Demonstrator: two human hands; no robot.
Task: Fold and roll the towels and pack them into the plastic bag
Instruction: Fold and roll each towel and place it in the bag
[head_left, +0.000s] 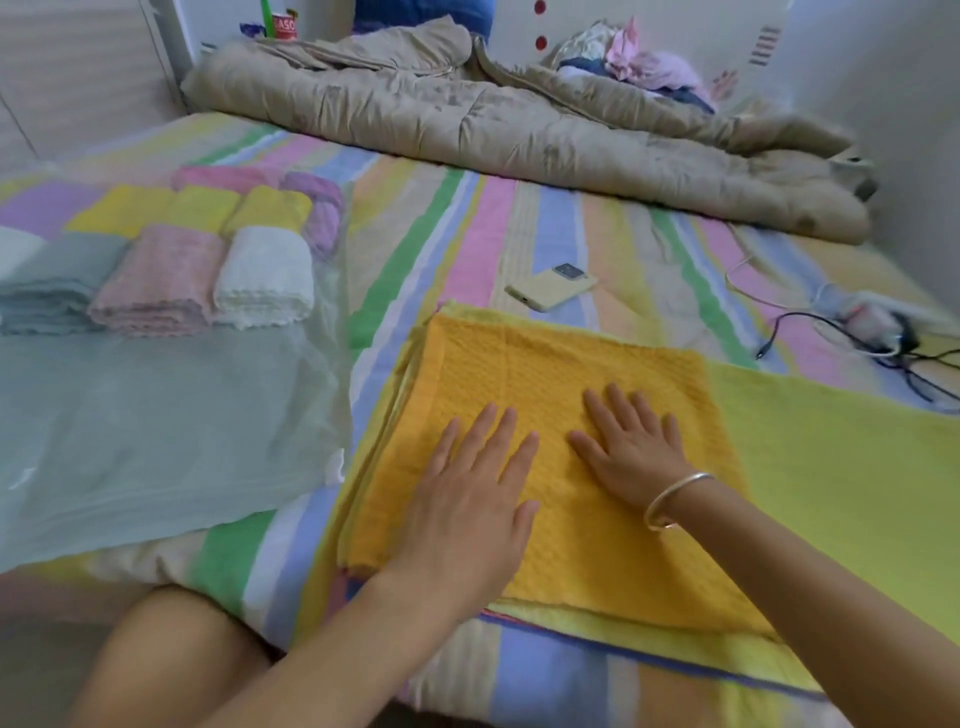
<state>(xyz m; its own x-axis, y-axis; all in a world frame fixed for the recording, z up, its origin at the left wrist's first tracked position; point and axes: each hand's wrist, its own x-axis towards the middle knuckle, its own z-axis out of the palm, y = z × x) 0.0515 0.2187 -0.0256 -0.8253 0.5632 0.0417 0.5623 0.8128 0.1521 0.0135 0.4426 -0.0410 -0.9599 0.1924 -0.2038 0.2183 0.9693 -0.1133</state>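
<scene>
The towel (545, 364) lay on the bed (467, 234) straight in front of the person. Its orange face was folded over on the left, and a paler yellow stretch ran out to the right, so its long axis went side to side along the bed's near edge.

Both hands rested on the orange part, the left hand (467, 493) toward the near-left and the right hand (631, 457) just beside it, nearer the middle. The fingers (488, 431) of both were straight and spread, palms down, pressing the cloth flat and gripping nothing.

The unfolded yellow end lay off to the right of the right hand, so I judged that hand the handier one to bring it over.

The plastic bag (156, 415) lay to the left, beside the towel and nearer the left hand, with rolled towels (260, 275) lined up at its far end.
</scene>
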